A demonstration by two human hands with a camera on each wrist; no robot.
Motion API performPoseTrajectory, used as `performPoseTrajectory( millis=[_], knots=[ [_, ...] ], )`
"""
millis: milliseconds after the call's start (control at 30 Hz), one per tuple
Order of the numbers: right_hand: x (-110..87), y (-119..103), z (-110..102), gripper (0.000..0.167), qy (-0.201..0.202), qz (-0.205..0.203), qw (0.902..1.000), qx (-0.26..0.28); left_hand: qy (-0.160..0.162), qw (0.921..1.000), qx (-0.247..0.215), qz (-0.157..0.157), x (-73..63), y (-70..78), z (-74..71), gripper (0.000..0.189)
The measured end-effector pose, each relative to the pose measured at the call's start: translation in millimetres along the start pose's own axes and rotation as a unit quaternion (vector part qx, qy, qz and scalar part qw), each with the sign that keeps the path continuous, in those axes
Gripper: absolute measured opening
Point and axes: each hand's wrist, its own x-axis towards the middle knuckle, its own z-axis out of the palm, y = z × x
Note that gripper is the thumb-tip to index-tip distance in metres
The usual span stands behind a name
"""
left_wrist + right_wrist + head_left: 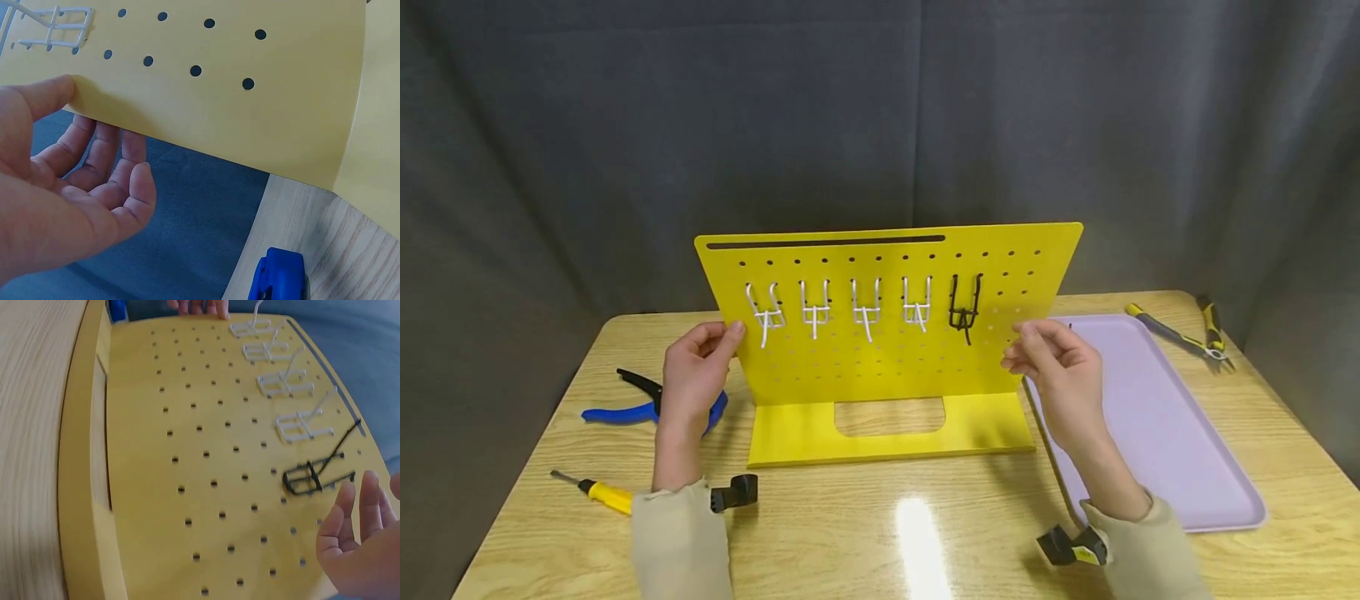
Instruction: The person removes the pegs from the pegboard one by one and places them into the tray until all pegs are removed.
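Note:
A yellow pegboard [880, 375] stands upright on its bent foot. Several white hooks [865, 312] hang across it in a row, with one black hook [964, 308] at the right end. My left hand [696, 367] grips the board's left edge, the thumb on the front face and the fingers behind, as the left wrist view shows. Near the right edge, my right hand [1060, 375] hovers in front of the board beside the black hook, its fingers loosely bent. Nothing shows between those fingers in the right wrist view.
Left of the board lie a blue-and-black-handled tool [632, 412], partly behind my left arm, and a yellow screwdriver [602, 496]. A lilac tray [1150, 433] lies at the right under my forearm. Beyond it are two yellow-and-black-handled tools, one pliers-like [1213, 329]. A dark curtain [880, 117] hangs behind.

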Motion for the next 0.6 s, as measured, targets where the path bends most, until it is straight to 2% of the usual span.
performPoseTrajectory(
  millis=[233,600],
  knots=[
    [0.9,3,17,0.013,-0.044,0.004,0.9969,-0.064,0.001,1.0,-0.007,0.003,0.4,0.5,0.8,0.047],
    [2.9,7,25,0.015,-0.091,0.022,0.9874,-0.128,0.002,1.0,-0.007,0.0,0.0,0.3,-0.6,0.048]
  ],
)
